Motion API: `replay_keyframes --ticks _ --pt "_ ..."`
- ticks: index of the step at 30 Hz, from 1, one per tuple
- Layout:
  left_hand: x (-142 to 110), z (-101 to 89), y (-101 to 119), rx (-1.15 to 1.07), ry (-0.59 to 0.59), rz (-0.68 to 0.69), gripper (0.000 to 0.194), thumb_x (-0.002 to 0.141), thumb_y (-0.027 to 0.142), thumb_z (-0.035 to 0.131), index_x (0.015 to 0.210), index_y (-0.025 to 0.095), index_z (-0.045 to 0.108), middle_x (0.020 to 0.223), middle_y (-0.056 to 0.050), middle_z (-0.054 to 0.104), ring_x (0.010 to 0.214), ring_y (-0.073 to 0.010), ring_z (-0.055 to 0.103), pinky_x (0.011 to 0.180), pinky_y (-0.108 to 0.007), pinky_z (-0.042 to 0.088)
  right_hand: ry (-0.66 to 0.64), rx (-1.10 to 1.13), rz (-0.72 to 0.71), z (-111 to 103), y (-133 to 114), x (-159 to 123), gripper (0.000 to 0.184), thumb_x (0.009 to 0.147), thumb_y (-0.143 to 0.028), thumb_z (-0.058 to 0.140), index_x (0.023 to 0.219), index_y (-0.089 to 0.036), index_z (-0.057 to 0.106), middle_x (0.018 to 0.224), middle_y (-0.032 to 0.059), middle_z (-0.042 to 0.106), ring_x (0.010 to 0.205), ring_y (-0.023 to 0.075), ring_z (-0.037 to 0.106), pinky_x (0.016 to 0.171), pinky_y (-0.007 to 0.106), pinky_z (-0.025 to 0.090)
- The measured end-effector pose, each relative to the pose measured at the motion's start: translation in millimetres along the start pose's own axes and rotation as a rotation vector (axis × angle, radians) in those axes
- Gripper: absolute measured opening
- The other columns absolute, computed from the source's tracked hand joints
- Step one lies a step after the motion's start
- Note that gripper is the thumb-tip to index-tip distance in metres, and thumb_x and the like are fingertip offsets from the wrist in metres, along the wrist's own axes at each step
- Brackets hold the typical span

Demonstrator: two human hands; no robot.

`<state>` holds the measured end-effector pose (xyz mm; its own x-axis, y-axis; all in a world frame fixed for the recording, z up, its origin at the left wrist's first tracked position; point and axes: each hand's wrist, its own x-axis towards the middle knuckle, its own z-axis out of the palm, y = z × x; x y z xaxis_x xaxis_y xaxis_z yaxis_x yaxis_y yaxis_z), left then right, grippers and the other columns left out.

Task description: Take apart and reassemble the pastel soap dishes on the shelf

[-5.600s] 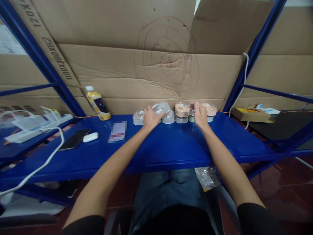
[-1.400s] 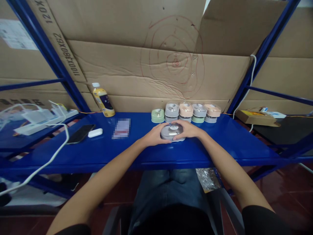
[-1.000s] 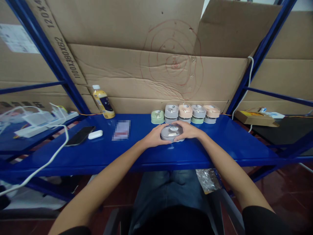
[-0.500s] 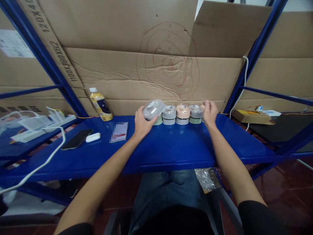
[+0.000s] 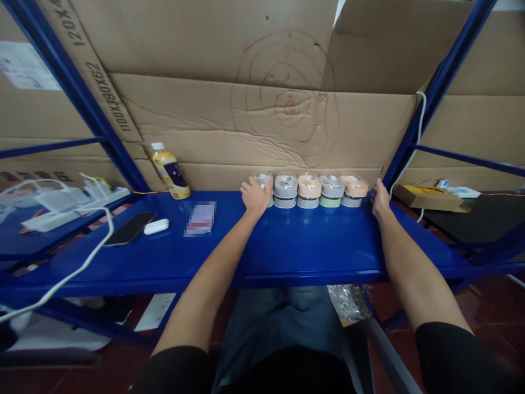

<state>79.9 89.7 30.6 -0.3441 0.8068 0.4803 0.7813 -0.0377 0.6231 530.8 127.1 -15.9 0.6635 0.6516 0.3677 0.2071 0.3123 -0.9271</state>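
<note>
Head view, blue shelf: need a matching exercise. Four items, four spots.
Items:
1. Left hand
2. Yellow-labelled plastic bottle
3. Black smartphone
4. White rounded plastic case

Spots:
A. Between the smartphone and a blurred flat card
B. On the leftmost round plastic canister
C. Lying flat, nearest the white power strip
D. Standing at the back of the blue metal shelf

Pairs: 1-B, 2-D, 3-C, 4-A

Grey and peach round containers (image 5: 309, 186) stand in one row.

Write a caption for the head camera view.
Left hand on the leftmost of five round containers lined up on a blue shelf, right hand just past the row's other end.
</note>
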Motion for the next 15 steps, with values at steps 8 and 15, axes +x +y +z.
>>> replay_keyframes --ticks 8,15 --pt "20 0.8 -31 -0.249 -0.144 0.016 0.059 0.105 0.05 0.041 0.149 0.011 0.045 0.149 -0.026 0.058 0.142 -0.0366 0.055 0.117 -0.048 0.042 -0.203 0.21 0.094 23 -2 -13 0.054 0.066 -0.054 0.079 0.11 -0.024 0.068 0.117 0.0043 0.074 0.101 0.0207 0.07 0.084 0.031 0.055" --pt "29 -9.7 -41 -0.252 -0.193 0.003 0.053 0.102 0.05 0.05 0.14 0.014 0.051 0.143 -0.022 0.066 0.136 -0.0334 0.062 0.115 -0.043 0.045 -0.228 0.094 0.133 22 -8 -21 0.062 0.064 -0.057 0.077 0.117 -0.027 0.064 0.121 0.0038 0.074 0.101 0.0216 0.069 0.076 0.03 0.054"
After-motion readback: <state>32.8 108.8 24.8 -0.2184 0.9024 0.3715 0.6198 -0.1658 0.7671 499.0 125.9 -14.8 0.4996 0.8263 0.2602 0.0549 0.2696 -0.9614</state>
